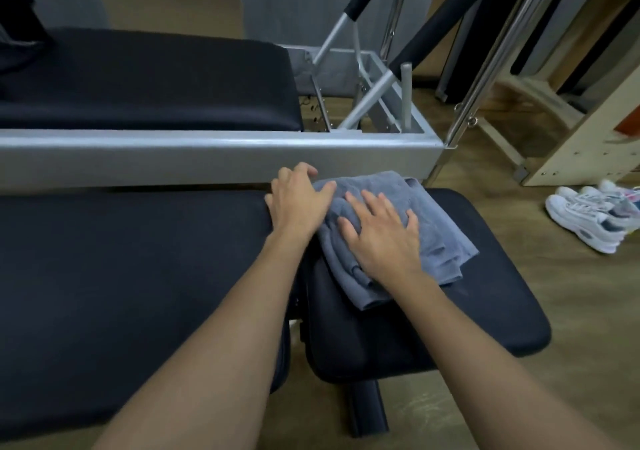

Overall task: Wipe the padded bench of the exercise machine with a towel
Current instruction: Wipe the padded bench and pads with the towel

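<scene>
Towel (440, 214): grey-blue, folded in several layers, rumpled, lying flat on far-left part of short pad (485, 311). Padded bench: black, matte, two sections. Long pad (138, 259) left, short rounded pad right, narrow gap between.

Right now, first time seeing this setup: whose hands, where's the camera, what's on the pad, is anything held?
No robot here: one wide-angle camera on a person's head looks down at their bare arms. The right hand lies flat, fingers spread, on a folded grey towel that rests on the smaller black pad of an exercise machine. The left hand rests open at the end of the longer pad, thumb at the towel's edge. Nothing is gripped. Behind runs a grey metal frame; white sneakers lie on the floor to the right.
</scene>
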`<state>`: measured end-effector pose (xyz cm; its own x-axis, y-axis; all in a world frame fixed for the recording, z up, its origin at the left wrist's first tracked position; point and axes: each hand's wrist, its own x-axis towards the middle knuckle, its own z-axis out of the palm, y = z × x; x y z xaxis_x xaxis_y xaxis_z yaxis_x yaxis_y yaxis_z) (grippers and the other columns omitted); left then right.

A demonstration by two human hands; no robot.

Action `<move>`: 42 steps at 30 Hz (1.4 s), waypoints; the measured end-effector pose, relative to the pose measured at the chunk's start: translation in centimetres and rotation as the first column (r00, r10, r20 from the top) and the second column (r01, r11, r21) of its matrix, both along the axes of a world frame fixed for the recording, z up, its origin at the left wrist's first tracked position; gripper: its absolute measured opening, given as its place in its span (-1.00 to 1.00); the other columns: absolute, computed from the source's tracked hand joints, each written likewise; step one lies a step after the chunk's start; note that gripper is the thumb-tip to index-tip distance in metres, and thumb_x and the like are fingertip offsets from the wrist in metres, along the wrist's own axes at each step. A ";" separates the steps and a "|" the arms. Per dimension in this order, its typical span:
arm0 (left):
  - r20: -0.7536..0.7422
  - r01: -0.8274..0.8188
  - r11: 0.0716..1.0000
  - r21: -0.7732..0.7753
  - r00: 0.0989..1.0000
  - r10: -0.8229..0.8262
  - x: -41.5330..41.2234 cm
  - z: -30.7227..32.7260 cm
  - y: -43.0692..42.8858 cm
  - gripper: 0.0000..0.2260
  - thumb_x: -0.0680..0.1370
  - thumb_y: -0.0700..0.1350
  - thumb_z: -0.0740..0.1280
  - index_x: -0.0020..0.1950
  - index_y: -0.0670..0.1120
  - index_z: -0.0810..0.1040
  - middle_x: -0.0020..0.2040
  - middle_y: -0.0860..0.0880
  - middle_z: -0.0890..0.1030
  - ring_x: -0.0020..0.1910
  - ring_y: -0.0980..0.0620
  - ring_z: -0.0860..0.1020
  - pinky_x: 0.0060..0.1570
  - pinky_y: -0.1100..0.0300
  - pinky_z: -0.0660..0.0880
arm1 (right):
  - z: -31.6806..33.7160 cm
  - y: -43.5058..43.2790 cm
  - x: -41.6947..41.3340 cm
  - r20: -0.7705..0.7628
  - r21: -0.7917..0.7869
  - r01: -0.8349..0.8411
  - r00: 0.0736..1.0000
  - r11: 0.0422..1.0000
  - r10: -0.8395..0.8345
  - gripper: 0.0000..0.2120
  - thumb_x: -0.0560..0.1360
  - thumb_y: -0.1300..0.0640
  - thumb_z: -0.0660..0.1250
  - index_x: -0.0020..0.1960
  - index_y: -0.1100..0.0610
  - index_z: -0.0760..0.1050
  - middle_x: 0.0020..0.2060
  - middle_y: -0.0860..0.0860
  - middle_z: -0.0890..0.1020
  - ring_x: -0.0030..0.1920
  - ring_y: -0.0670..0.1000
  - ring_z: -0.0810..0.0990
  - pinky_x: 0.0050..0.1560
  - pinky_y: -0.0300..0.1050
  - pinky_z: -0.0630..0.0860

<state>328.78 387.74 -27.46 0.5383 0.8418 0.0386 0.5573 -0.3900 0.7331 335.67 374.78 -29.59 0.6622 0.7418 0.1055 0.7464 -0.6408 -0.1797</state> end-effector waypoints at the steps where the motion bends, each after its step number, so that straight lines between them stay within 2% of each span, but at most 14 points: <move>1: 0.061 -0.019 0.999 -0.038 0.998 0.021 0.0 0.2 -1.8 -0.57 0.49 0.12 0.36 0.29 -0.04 0.46 0.25 -0.14 0.46 0.27 -0.17 0.43 0.28 -0.01 0.34 | 0.0 -1.2 -0.3 0.014 -0.003 0.050 0.999 0.999 -0.050 -0.47 0.58 -0.25 -0.06 0.52 -0.18 0.10 0.55 -0.09 0.16 0.54 -0.02 0.03 0.44 0.28 -0.06; 5: 0.013 -0.060 0.972 -0.227 0.998 0.064 0.8 1.0 -7.1 -0.48 0.50 0.12 0.37 0.35 -0.13 0.36 0.29 -0.19 0.45 0.28 -0.21 0.46 0.17 -0.03 0.43 | 0.5 -4.4 -1.4 -0.058 -0.008 0.115 0.992 0.993 -0.115 -0.48 0.60 -0.23 -0.09 0.53 -0.14 0.12 0.55 -0.07 0.15 0.54 -0.02 0.04 0.44 0.27 -0.07; 7: -0.013 -0.102 0.961 -0.256 0.995 0.102 1.3 1.7 -8.1 -0.51 0.53 0.09 0.35 0.34 -0.16 0.37 0.30 -0.19 0.48 0.30 -0.21 0.45 0.16 -0.05 0.43 | 1.8 -5.3 -0.8 -0.151 0.198 0.135 0.983 0.971 -0.106 -0.53 0.63 -0.15 -0.03 0.48 -0.05 0.27 0.49 -0.01 0.31 0.48 0.02 0.22 0.42 0.25 0.08; 9: 0.034 -0.119 0.953 -0.278 0.990 0.134 1.6 2.3 -8.6 -0.52 0.55 0.04 0.35 0.36 -0.19 0.35 0.33 -0.19 0.46 0.31 -0.22 0.43 0.17 -0.07 0.43 | 3.0 -6.4 0.8 -0.110 0.355 0.244 0.970 0.902 -0.219 -0.58 0.62 -0.10 0.07 0.41 0.03 0.36 0.39 0.04 0.43 0.36 0.10 0.37 0.29 0.25 0.24; 12: 0.088 -0.089 0.973 -0.212 0.990 0.110 1.3 2.9 -9.9 -0.50 0.59 -0.01 0.30 0.45 -0.16 0.23 0.38 -0.17 0.36 0.26 -0.28 0.48 0.12 -0.10 0.45 | 3.4 -8.0 2.7 -0.086 0.169 0.428 0.904 0.888 -0.419 -0.48 0.58 -0.19 0.13 0.43 0.08 0.29 0.36 0.16 0.41 0.33 0.22 0.35 0.26 0.29 0.23; 14: 0.124 -0.057 0.991 -0.117 0.990 0.072 0.7 3.2 -10.4 -0.51 0.63 -0.04 0.23 0.51 -0.10 0.16 0.39 -0.13 0.33 0.19 -0.27 0.52 0.05 -0.09 0.46 | 2.9 -8.1 2.5 -0.070 0.082 0.431 0.902 0.899 -0.426 -0.49 0.59 -0.16 0.13 0.39 0.14 0.33 0.27 0.23 0.47 0.28 0.26 0.39 0.24 0.27 0.25; 18: 0.296 -0.041 0.999 -0.013 0.954 0.043 -2.7 4.9 -8.8 -0.54 0.64 -0.05 0.21 0.52 -0.03 0.19 0.29 -0.05 0.38 0.15 -0.12 0.52 -0.02 0.06 0.39 | 3.6 -6.0 -0.7 -0.096 0.240 0.323 0.946 0.915 -0.309 -0.68 0.58 0.06 0.22 0.25 0.22 0.44 0.13 0.24 0.55 0.11 0.27 0.51 0.06 0.13 0.40; 20: 0.371 -0.083 0.996 0.030 0.926 0.066 -6.8 5.8 -5.4 -0.53 0.62 -0.06 0.25 0.51 -0.01 0.24 0.29 -0.03 0.41 0.21 -0.05 0.47 0.11 0.12 0.35 | 4.6 -3.5 -3.8 -0.141 0.332 0.236 0.970 0.913 -0.200 -0.68 0.58 0.05 0.24 0.25 0.19 0.42 0.14 0.22 0.55 0.09 0.26 0.53 -0.01 0.07 0.41; 22: 0.289 -0.127 0.989 0.079 0.952 0.100 -12.0 5.9 -0.7 -0.54 0.60 -0.06 0.29 0.49 -0.04 0.30 0.34 -0.06 0.45 0.30 -0.06 0.44 0.28 0.08 0.33 | 5.5 -0.3 -7.5 -0.159 0.356 0.136 0.984 0.925 -0.084 -0.65 0.56 0.02 0.27 0.28 0.14 0.39 0.17 0.17 0.53 0.11 0.23 0.52 0.00 0.06 0.42; 24: 0.006 -0.175 0.979 0.102 0.984 0.175 -17.2 5.1 4.0 -0.54 0.60 -0.02 0.28 0.48 -0.05 0.31 0.38 -0.13 0.42 0.33 -0.15 0.43 0.31 -0.01 0.36 | 5.5 3.0 -11.5 -0.116 0.317 0.021 0.993 0.948 0.017 -0.60 0.54 0.01 0.28 0.33 0.11 0.37 0.21 0.15 0.49 0.16 0.21 0.48 0.09 0.08 0.40; 27: -0.372 -0.193 0.975 0.111 0.902 0.221 -21.2 3.1 7.1 -0.58 0.60 0.06 0.23 0.43 -0.05 0.36 0.37 -0.18 0.37 0.31 -0.23 0.41 0.25 -0.10 0.39 | 4.1 7.6 -17.5 -0.094 0.266 -0.169 0.975 0.949 0.200 -0.49 0.56 -0.09 0.20 0.45 0.06 0.26 0.40 0.11 0.36 0.38 0.16 0.30 0.32 0.12 0.22; 32: -0.305 -0.216 0.968 0.130 0.920 0.247 -20.2 1.8 7.3 -0.60 0.63 0.08 0.15 0.42 -0.04 0.34 0.31 -0.16 0.42 0.26 -0.17 0.44 0.13 -0.08 0.42 | 1.2 11.0 -21.3 -0.085 0.072 -0.279 0.955 0.957 0.285 -0.47 0.62 -0.12 -0.05 0.54 0.04 0.09 0.55 0.10 0.15 0.54 0.15 0.00 0.43 0.35 -0.25; 37: -0.328 -0.283 0.946 0.161 0.888 0.321 -19.5 1.4 6.4 -0.57 0.62 0.13 0.13 0.41 -0.07 0.31 0.26 -0.16 0.44 0.20 -0.16 0.48 0.07 -0.06 0.45 | 0.9 10.1 -19.7 -0.069 -0.020 -0.229 0.971 0.973 0.227 -0.38 0.57 -0.26 -0.11 0.57 -0.05 -0.01 0.57 -0.04 0.05 0.56 0.05 -0.09 0.43 0.34 -0.23; 42: -0.262 -0.190 0.947 0.259 0.930 0.258 -19.2 -0.4 7.3 -0.66 0.65 0.04 0.13 0.37 -0.09 0.31 0.21 -0.17 0.43 0.10 -0.18 0.53 -0.13 -0.02 0.41 | 0.1 10.9 -20.2 -0.011 -0.023 -0.095 0.995 0.995 0.094 -0.33 0.50 -0.30 -0.19 0.56 -0.09 0.01 0.56 -0.11 0.07 0.55 0.03 -0.05 0.45 0.34 -0.10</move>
<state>309.62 395.00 -27.84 0.3533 0.9286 0.1134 0.8228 -0.3661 0.4346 315.49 385.66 -29.47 0.5900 0.8033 0.0815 0.8021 -0.5715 -0.1732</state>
